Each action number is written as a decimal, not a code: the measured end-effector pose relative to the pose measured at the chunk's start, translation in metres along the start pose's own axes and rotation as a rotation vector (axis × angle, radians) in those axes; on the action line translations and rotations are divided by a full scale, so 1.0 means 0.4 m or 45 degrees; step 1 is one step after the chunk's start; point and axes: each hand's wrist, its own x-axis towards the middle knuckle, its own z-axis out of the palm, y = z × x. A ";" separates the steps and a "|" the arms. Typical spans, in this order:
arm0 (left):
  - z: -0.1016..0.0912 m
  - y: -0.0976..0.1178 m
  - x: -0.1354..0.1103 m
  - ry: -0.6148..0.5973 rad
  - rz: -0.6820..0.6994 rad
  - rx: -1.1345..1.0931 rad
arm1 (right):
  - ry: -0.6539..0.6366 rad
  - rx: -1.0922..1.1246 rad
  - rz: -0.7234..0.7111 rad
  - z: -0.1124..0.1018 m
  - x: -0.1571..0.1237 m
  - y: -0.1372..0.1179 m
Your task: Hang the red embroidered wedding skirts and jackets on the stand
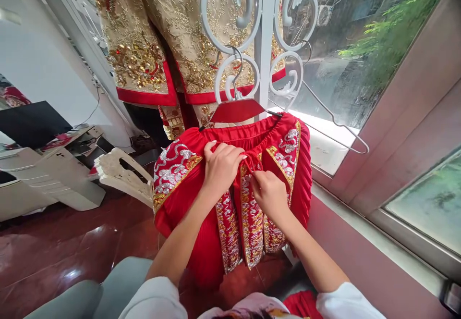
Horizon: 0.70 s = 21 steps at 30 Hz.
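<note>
A red pleated skirt (288,184) with silver and gold embroidered panels hangs from a red hanger (237,110) hooked on a white ornate metal stand (264,35). My left hand (221,165) is closed on the fabric near the skirt's waistband at the centre. My right hand (268,191) pinches an embroidered strip (252,223) just below and to the right of it. The two hands almost touch.
A gold embroidered robe with red trim (162,35) hangs behind the stand. An empty wire hanger (334,122) dangles to the right, beside the window (360,45). A white carved chair (122,172) and white furniture (46,179) stand to the left on a dark red tiled floor (54,251).
</note>
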 end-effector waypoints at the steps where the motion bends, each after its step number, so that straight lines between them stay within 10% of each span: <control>1: -0.005 -0.005 -0.002 0.017 0.032 -0.002 | -0.002 0.058 -0.022 -0.016 0.003 0.014; 7: -0.116 -0.081 -0.008 0.193 0.120 0.251 | 0.404 -0.034 -0.239 -0.115 0.155 0.232; 10: -0.157 -0.122 -0.005 0.193 0.060 0.301 | 0.118 -0.001 -0.312 -0.116 0.241 0.318; 15: -0.163 -0.170 0.007 -0.041 0.123 0.257 | 0.101 0.008 -0.238 -0.065 0.263 0.331; 21: -0.153 -0.218 0.025 0.170 0.028 -0.118 | 0.133 0.133 -0.233 -0.107 0.235 0.303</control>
